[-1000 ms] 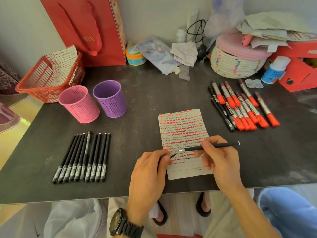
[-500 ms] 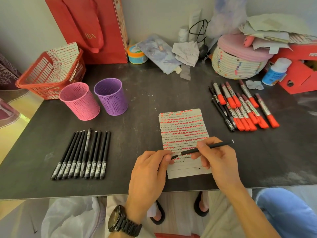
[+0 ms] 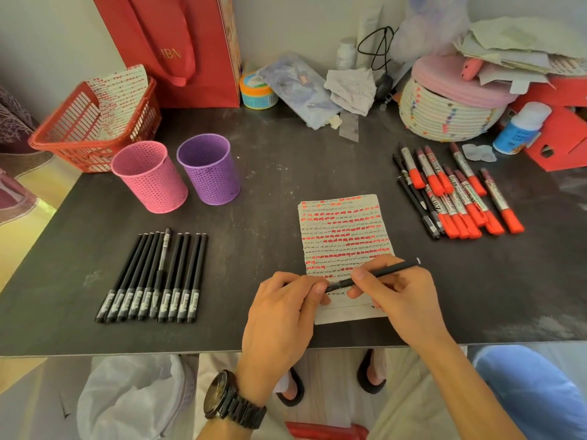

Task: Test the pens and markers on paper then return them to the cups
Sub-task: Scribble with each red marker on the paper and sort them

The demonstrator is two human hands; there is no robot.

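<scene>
Both hands over the near end of the paper (image 3: 344, 230), which lies flat on the dark surface (image 3: 276, 160), with rows of orange and black marks covering most of it. Right hand (image 3: 400, 296) pinches a black pen (image 3: 382, 273) mid-barrel between thumb and fingers; the pen slants, rear end up and to the right. Left hand (image 3: 279, 315) curled, thumb and forefinger pinching the pen's front end. A second ago a bare silver tip showed in a gap between the hands — now that gap is gone, the dark barrel runs straight into the left fingertips, and the hands sit closer together. Pen is over the paper; whether it touches cannot be told. Pink cup (image 3: 149, 179) and purple cup (image 3: 209, 169) upright, side by side, far left — unmoved. Row of black pens (image 3: 155, 281) left of the paper, markers (image 3: 457, 198) with orange caps at right, both as before
</scene>
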